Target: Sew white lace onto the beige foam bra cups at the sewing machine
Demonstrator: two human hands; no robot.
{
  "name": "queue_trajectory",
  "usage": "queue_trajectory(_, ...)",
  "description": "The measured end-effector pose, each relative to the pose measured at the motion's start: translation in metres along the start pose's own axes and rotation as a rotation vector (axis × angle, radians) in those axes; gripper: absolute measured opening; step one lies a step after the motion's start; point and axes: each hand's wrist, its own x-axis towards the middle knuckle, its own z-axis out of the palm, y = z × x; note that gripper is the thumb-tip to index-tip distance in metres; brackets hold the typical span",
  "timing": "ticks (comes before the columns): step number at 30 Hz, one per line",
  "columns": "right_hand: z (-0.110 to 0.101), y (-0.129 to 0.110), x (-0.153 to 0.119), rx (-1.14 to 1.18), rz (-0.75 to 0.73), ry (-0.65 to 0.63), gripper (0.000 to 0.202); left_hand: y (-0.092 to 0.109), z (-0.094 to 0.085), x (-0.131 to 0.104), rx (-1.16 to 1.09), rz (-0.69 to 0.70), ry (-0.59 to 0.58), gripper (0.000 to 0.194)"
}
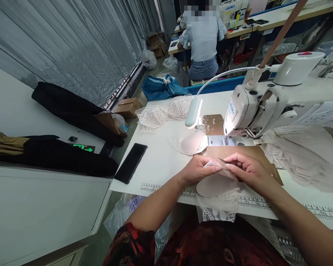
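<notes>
My left hand (195, 170) pinches the edge of a pale, lace-trimmed bra cup piece (218, 186) between thumb and fingers. Its padded oval hangs below my hands, with white patterned lace (218, 208) falling over the table's front edge. My right hand (248, 169) is closed close beside the left, touching the same edge. A thin dark pointed tool (222, 161) pokes out from its fingers; its kind is mostly hidden. Just beyond the left hand lies another pale oval cup (192, 142), next to the lit needle area of the sewing machine (242, 111).
Lace cups (155, 117) lie at the table's far left, and a black phone (131, 163) near its left edge. Stacked lace pieces (305, 159) sit right of the machine. A small lamp (193, 112) hangs over the table. Another person (201, 40) sits ahead at another table.
</notes>
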Motion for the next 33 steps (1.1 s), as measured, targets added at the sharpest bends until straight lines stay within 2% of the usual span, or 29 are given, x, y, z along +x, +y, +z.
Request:
queue_trajectory(2, -0.006, 0.007, -0.003, 0.069, 0.034, 0.063, 0.037, 0.002, 0.0, -0.001, 0.018, 0.003, 0.021, 0.038)
queue_trajectory(4, -0.011, 0.012, -0.006, 0.099, 0.031, 0.071, 0.038, 0.003, 0.0, -0.001, 0.028, 0.021, 0.038, 0.037)
queue_trajectory(8, -0.011, 0.007, -0.008, 0.071, 0.004, -0.103, 0.037, 0.003, 0.003, 0.002, 0.0, 0.006, 0.009, 0.037)
queue_trajectory(10, -0.005, 0.001, -0.006, -0.009, -0.021, -0.144, 0.033, 0.001, 0.005, 0.005, -0.013, -0.005, -0.01, 0.039)
queue_trajectory(14, 0.003, -0.005, -0.001, -0.079, -0.044, -0.046, 0.033, 0.001, 0.005, 0.003, 0.082, -0.008, -0.027, 0.044)
queue_trajectory(15, 0.002, -0.004, -0.002, -0.038, -0.028, -0.003, 0.034, 0.005, 0.004, 0.0, 0.17, -0.013, -0.033, 0.046)
queue_trajectory(17, -0.001, -0.001, -0.004, 0.037, 0.003, 0.11, 0.037, 0.018, -0.001, -0.007, 0.48, -0.009, 0.003, 0.047)
queue_trajectory(19, -0.001, 0.002, -0.008, -0.022, -0.006, 0.227, 0.042, 0.037, -0.009, -0.012, 0.867, 0.039, 0.158, 0.047)
queue_trajectory(21, 0.005, 0.003, -0.011, -0.223, -0.121, 0.277, 0.043, 0.053, -0.02, -0.008, 1.139, 0.135, 0.368, 0.04)
queue_trajectory(23, 0.019, 0.002, -0.011, -0.447, -0.345, 0.181, 0.031, 0.063, -0.033, 0.006, 1.25, 0.213, 0.457, 0.03)
queue_trajectory(24, 0.027, 0.002, -0.011, -0.547, -0.47, 0.089, 0.025, 0.065, -0.04, 0.016, 1.274, 0.211, 0.445, 0.031)
queue_trajectory(26, 0.039, 0.001, -0.008, -0.705, -0.631, -0.106, 0.025, 0.063, -0.052, 0.037, 1.25, 0.082, 0.403, 0.05)
queue_trajectory(27, 0.041, 0.002, -0.006, -0.759, -0.656, -0.176, 0.025, 0.061, -0.057, 0.046, 1.218, 0.01, 0.392, 0.057)
queue_trajectory(29, 0.032, 0.005, -0.005, -0.817, -0.618, -0.224, 0.021, 0.055, -0.064, 0.056, 1.147, -0.09, 0.382, 0.053)
queue_trajectory(32, -0.005, 0.013, -0.008, -0.843, -0.453, -0.203, 0.017, 0.046, -0.066, 0.052, 1.02, -0.123, 0.324, 0.02)
queue_trajectory(33, -0.018, 0.016, -0.01, -0.829, -0.391, -0.196, 0.017, 0.044, -0.065, 0.048, 0.963, -0.122, 0.295, 0.014)
